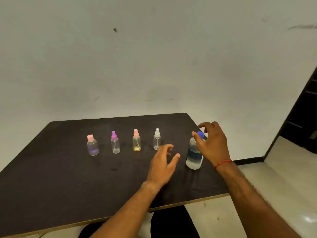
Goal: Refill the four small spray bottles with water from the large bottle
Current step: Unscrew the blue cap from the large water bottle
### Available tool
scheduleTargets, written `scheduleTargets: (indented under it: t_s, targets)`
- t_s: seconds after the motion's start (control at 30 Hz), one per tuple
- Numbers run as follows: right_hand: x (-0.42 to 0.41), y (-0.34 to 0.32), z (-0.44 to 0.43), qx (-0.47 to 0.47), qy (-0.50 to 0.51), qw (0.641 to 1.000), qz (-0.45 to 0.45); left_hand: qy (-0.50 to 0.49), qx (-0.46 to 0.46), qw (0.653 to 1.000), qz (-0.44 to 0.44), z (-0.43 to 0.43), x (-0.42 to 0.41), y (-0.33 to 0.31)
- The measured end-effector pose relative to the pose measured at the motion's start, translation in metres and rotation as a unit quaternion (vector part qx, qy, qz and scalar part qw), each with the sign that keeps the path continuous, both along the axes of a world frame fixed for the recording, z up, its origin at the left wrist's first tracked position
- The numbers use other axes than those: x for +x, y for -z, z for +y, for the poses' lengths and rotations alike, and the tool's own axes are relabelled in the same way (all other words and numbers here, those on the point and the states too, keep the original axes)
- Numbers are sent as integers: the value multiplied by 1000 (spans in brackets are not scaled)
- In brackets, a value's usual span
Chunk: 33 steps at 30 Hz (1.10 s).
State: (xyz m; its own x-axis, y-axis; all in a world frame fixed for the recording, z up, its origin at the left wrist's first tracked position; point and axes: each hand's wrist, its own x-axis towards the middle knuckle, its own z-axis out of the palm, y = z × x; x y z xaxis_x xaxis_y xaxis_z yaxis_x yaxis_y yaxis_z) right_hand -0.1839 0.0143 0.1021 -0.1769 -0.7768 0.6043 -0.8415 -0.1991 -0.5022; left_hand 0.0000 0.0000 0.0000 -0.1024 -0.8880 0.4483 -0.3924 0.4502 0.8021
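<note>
Right hand [212, 143], fingers spread, poised at large clear blue-capped plastic bottle [194, 156], likely to uncap; contact unclear. Left hand [163, 164], fingers apart, empty, alongside.

Dark table [51, 177] set against a scuffed pale wall [154, 57], light glossy floor [283, 177] seen at right, black skirting [248, 160] along the wall, dark shelving [305, 117] at far right.

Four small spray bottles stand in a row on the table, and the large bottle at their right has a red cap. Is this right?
No: the head view shows the large bottle has a blue cap, not red. The rest is right.
</note>
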Motion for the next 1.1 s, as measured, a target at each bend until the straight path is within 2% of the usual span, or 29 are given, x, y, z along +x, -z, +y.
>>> scheduleTargets:
  t_s: [0.13,0.27,0.4,0.57,0.83,1.0,1.1]
  targets:
    - [-18,6,-6,93,17,995,13,31,68,997,0,-7,-33,8]
    - [-25,12,-14,105,2,994,-2,60,107,992,-10,-21,-59,10]
    - [-26,14,-22,115,2,993,-6,83,94,992,15,-29,-78,8]
    - [-25,10,-33,129,3,992,3,70,75,995,7,-38,-83,8]
    - [-11,-8,-54,191,-60,978,52,46,62,997,4,-54,-65,7]
    - [-9,-14,-56,214,-103,971,29,43,63,997,11,-56,-63,9]
    - [-8,-18,-59,201,-51,978,36,42,62,997,13,-55,-63,9]
